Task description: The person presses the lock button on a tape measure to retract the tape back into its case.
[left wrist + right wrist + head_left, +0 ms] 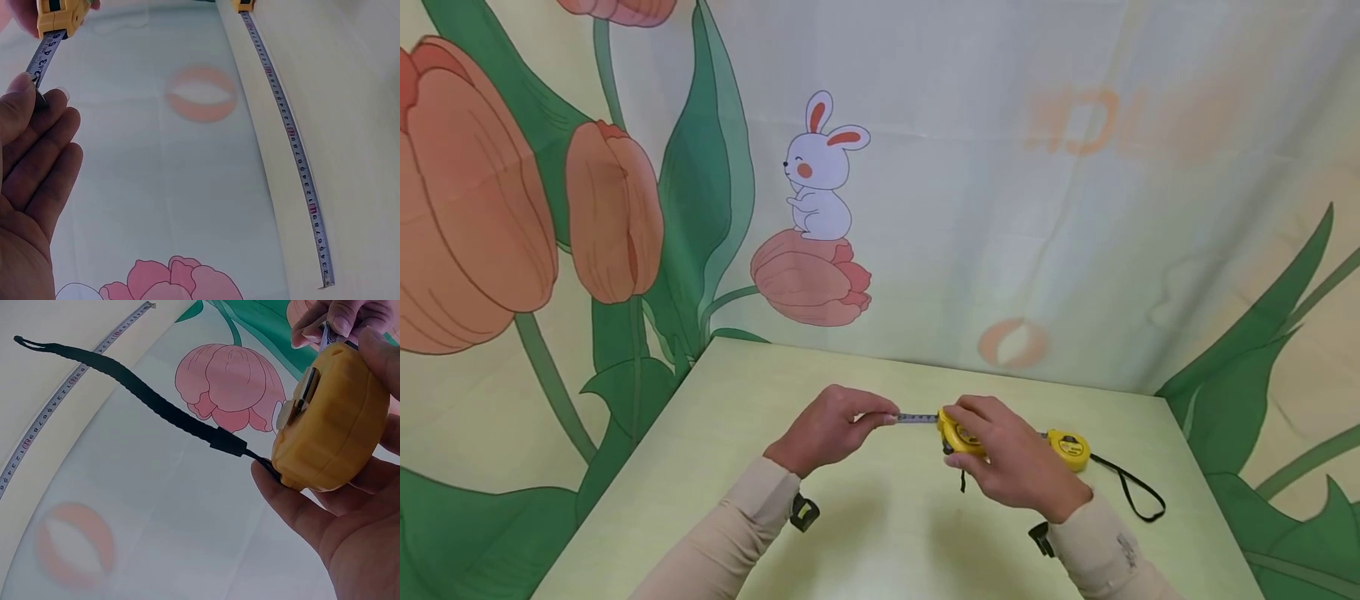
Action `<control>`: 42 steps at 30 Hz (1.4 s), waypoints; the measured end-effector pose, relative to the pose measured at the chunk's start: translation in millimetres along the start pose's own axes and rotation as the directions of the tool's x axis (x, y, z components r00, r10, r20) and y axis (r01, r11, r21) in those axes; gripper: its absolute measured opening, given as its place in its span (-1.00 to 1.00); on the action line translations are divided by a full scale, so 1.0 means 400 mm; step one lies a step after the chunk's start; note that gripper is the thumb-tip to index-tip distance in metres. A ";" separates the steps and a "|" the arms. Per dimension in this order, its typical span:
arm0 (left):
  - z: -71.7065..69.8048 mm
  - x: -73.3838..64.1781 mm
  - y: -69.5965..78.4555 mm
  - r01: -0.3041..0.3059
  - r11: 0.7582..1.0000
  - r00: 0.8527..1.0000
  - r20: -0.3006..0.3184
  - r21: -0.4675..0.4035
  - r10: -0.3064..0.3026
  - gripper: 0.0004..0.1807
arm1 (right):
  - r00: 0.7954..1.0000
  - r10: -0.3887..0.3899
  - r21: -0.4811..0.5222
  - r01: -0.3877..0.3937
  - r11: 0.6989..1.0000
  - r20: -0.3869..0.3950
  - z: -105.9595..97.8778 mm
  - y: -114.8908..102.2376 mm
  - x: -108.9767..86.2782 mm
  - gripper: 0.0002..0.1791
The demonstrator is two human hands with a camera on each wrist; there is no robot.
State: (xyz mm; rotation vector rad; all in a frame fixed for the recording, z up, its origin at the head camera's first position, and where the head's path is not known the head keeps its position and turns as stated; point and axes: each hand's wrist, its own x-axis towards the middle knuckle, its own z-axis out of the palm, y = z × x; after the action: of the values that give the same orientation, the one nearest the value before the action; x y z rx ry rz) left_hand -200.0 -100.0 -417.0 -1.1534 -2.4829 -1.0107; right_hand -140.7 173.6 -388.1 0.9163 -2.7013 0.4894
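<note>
My right hand [1000, 450] grips a yellow tape measure [958, 433] above the table. A short length of its blade [917, 417] is out, stretched toward my left hand [835, 425], which pinches the end between thumb and fingers. In the left wrist view the thumb [19, 100] lies over the blade, numbers showing beside it. From the held case a black wrist strap [144, 394] dangles in the right wrist view. A second yellow tape measure [1070, 448] lies on the table beyond my right hand; its long blade [290, 131] is extended along the tabletop, mostly hidden in the head view.
The second tape measure's black strap loop [1142, 492] lies to its right on the pale table [760, 367]. Behind the table hangs a cloth [940, 250] printed with tulips and a white rabbit. Black camera mounts sit at both wrists.
</note>
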 end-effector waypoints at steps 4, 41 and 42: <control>0.001 0.002 0.002 0.001 1.000 1.000 -0.002 0.007 -0.001 -0.79 | 1.000 -0.009 0.001 0.009 1.000 0.003 0.003 0.002 0.003 -0.44; 0.016 0.021 0.010 -0.017 1.000 1.000 -0.004 0.007 0.017 -0.78 | 0.997 -0.080 0.030 0.080 0.996 -0.019 0.009 0.008 0.021 -0.44; 0.016 0.021 0.011 -0.018 1.000 1.000 -0.004 0.007 0.018 -0.78 | 0.997 -0.081 0.028 0.082 0.996 -0.020 0.009 0.009 0.021 -0.44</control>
State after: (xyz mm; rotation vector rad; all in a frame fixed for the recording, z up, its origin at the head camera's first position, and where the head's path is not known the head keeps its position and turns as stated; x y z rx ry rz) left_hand -201.9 -88.8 -415.6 -1.1682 -2.4661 -0.9985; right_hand -149.8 170.3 -389.3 1.0199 -2.6348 0.5185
